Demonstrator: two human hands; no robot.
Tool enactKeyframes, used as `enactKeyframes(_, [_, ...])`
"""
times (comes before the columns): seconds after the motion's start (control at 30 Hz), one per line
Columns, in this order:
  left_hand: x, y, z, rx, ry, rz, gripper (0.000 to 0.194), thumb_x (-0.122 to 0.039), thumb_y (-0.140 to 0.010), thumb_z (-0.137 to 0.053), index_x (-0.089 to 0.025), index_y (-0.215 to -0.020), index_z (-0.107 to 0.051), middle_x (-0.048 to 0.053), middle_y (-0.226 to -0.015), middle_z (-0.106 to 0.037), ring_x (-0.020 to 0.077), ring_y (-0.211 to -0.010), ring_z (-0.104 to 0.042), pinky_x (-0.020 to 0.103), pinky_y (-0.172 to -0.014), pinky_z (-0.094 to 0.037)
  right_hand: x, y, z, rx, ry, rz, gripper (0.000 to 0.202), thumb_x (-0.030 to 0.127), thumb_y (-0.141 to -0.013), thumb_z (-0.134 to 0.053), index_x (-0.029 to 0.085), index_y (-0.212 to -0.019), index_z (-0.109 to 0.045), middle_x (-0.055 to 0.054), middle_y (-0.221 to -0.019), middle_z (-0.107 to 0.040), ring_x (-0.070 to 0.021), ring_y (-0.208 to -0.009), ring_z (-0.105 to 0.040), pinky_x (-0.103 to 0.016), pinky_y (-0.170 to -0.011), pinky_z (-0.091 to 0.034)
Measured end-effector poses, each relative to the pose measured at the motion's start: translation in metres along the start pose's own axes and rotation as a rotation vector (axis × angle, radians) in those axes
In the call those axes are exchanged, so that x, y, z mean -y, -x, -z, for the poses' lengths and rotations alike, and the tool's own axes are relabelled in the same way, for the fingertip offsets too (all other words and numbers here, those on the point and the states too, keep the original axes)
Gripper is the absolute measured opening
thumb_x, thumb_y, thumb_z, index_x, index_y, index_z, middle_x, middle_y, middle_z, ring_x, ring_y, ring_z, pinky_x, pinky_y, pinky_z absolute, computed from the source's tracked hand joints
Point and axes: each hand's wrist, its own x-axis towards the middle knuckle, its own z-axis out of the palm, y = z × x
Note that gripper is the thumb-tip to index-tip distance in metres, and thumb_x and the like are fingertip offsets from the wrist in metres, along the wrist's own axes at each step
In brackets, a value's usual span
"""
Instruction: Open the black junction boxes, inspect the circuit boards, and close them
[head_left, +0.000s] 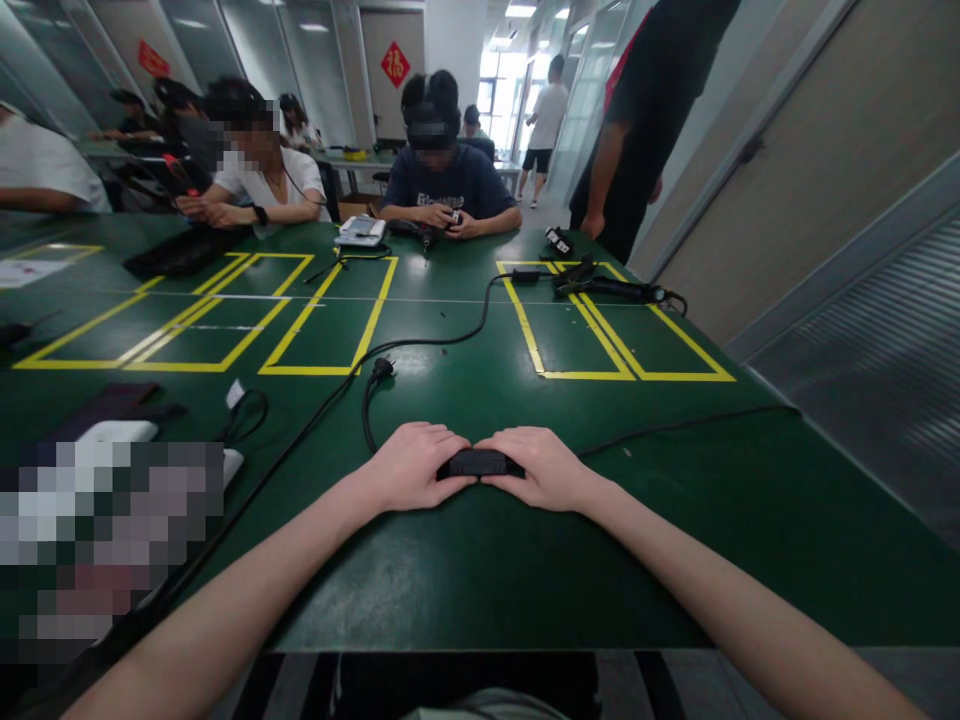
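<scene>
Holding a black block (478, 462) at the near, middle part of the green surface (480, 590), gripped one end in the left hand (420, 465) and the other in the right hand (534, 468). Had both hands closed around it, fingers curled over the far side, thumbs along the near side with tips almost meeting. Could not tell from this view about contact between block and surface. Saw a short black cord (366, 412) curving from behind the left hand to a black plug (383, 369), and a thin dark cable (690, 424) running from beside the right hand to the right edge. Noted a long cable (420, 343) crossing from the lower left, past a yellow tape outline (307, 371), to an inline box (526, 276) near a long black device (615, 288). Saw, opposite, a person in a dark blue shirt (450, 190) with a small object (456, 217) in hand. Found the lower-left items pixelated.
</scene>
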Motion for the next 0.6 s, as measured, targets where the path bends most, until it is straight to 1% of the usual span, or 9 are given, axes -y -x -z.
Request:
enactKeyframes(0.07, [0.0001, -0.0004, 0.0004, -0.002, -0.020, -0.018, 0.032, -0.047, -0.100, -0.055, -0.018, -0.106, -0.067, 0.007, -0.090, -0.074, 0.0225, -0.084, -0.069, 0.032, -0.079, -0.050, 0.0012, 0.0000, 0.0012, -0.002, 0.002, 0.002, 0.022, 0.034, -0.097, -0.064, 0.019, -0.113, -0.069, -0.009, -0.096, -0.075, -0.0226, -0.085, -0.070, -0.033, -0.077, -0.052])
enactKeyframes(0.23, [0.0000, -0.0004, -0.0014, 0.000, -0.065, -0.015, 0.036, -0.050, -0.102, -0.052, -0.017, -0.097, -0.066, 0.006, -0.081, -0.071, 0.0220, -0.077, -0.067, 0.032, -0.075, -0.048, 0.0031, -0.0011, 0.0014, -0.070, 0.009, 0.040, 0.028, 0.037, -0.095, -0.067, 0.018, -0.116, -0.068, -0.010, -0.100, -0.074, -0.0242, -0.089, -0.068, -0.035, -0.076, -0.053])
enactKeyframes(0.33, [-0.0005, -0.0007, -0.0023, -0.015, -0.077, -0.021, 0.036, -0.051, -0.101, -0.053, -0.018, -0.106, -0.066, 0.007, -0.088, -0.072, 0.0222, -0.083, -0.068, 0.032, -0.077, -0.049, 0.0037, -0.0013, 0.0003, -0.087, 0.001, 0.063, 0.023, 0.035, -0.098, -0.064, 0.018, -0.113, -0.069, -0.010, -0.099, -0.075, -0.0237, -0.087, -0.067, -0.035, -0.076, -0.053])
enactKeyframes(0.43, [-0.0006, -0.0015, -0.0025, -0.019, -0.109, -0.023, 0.038, -0.051, -0.102, -0.053, -0.018, -0.113, -0.065, 0.008, -0.095, -0.072, 0.0232, -0.088, -0.068, 0.033, -0.078, -0.049, 0.0034, -0.0011, -0.0016, -0.109, 0.034, 0.048, 0.021, 0.035, -0.097, -0.064, 0.018, -0.108, -0.071, -0.011, -0.096, -0.076, -0.0246, -0.085, -0.068, -0.037, -0.075, -0.054])
enactKeyframes(0.53, [-0.0006, -0.0018, -0.0027, -0.002, -0.117, -0.019, 0.035, -0.049, -0.104, -0.050, -0.017, -0.108, -0.064, 0.008, -0.094, -0.071, 0.0234, -0.088, -0.068, 0.033, -0.077, -0.049, 0.0018, -0.0006, -0.0036, -0.167, 0.048, 0.070, 0.026, 0.036, -0.097, -0.065, 0.017, -0.114, -0.071, -0.012, -0.102, -0.077, -0.0259, -0.088, -0.070, -0.039, -0.077, -0.056])
enactKeyframes(0.6, [-0.0012, -0.0017, -0.0026, -0.004, -0.114, -0.007, 0.035, -0.048, -0.104, -0.049, -0.017, -0.111, -0.064, 0.008, -0.095, -0.070, 0.0235, -0.089, -0.068, 0.033, -0.079, -0.050, 0.0006, 0.0002, -0.0044, -0.202, 0.036, 0.094, 0.030, 0.035, -0.098, -0.064, 0.018, -0.122, -0.070, -0.013, -0.107, -0.077, -0.0257, -0.092, -0.072, -0.040, -0.080, -0.058])
